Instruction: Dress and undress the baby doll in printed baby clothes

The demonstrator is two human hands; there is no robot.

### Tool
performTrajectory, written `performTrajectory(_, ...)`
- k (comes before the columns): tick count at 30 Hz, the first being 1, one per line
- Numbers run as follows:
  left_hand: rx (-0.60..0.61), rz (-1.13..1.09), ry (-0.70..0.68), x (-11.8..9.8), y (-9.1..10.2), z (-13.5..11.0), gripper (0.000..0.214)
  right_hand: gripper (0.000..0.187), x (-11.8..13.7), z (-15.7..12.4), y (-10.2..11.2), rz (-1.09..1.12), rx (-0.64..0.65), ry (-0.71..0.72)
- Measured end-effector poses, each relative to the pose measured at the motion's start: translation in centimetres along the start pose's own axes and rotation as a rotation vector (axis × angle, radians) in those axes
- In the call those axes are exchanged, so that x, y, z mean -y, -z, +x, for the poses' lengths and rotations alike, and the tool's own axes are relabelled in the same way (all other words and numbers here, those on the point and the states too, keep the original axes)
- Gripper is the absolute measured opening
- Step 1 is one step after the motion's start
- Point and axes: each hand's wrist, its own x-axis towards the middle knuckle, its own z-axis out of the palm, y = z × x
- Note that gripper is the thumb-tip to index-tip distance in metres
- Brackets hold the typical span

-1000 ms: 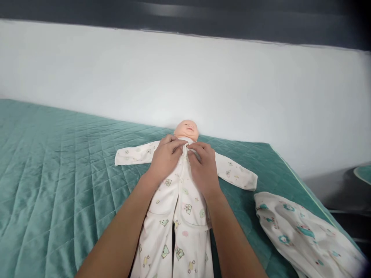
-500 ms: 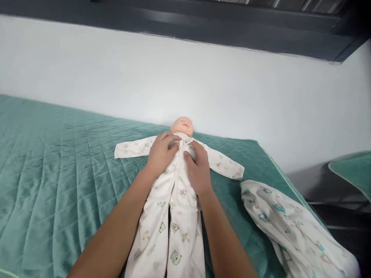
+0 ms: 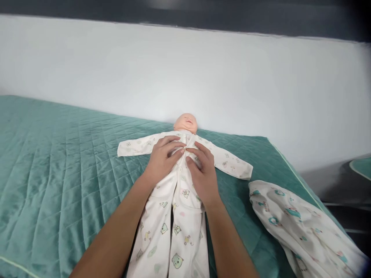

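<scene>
A baby doll (image 3: 186, 122) lies on its back, its head near the wall. It wears a white long-sleeved baby shirt (image 3: 185, 183) printed with small animals, both sleeves spread outward. Matching baby trousers (image 3: 177, 247) cover the legs and run out of view at the bottom. At the chest, my left hand (image 3: 164, 159) grips the left side of the shirt's front edge between thumb and fingers. My right hand (image 3: 204, 172) meets it there, its index finger and thumb on the other side of the front edge. The fingers hide whatever fastener sits between them.
A green quilted cover (image 3: 63, 170) lies under the doll. To the right is a crumpled white printed cloth (image 3: 292, 224). The white wall (image 3: 130, 73) rises behind, with a dark ledge (image 3: 116, 9) above. A green piece of furniture (image 3: 363, 166) stands at the far right.
My right hand's index finger has come in to meet the left fingertips at the front edge. The view has tilted slightly; the doll and its clothes lie as before.
</scene>
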Motion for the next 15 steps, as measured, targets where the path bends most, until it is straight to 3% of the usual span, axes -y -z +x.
performTrajectory(12, -0.017, -0.006, -0.021, -0.14, 0.01, -0.14, 0.018, 0.030, 0.19, -0.28, 0.20, -0.067, 0.045, 0.048)
performTrajectory(15, -0.012, -0.022, -0.006, -0.24, 0.12, -0.15, 0.018, 0.028, 0.45, -0.42, 0.03, -0.053, -0.008, 0.045)
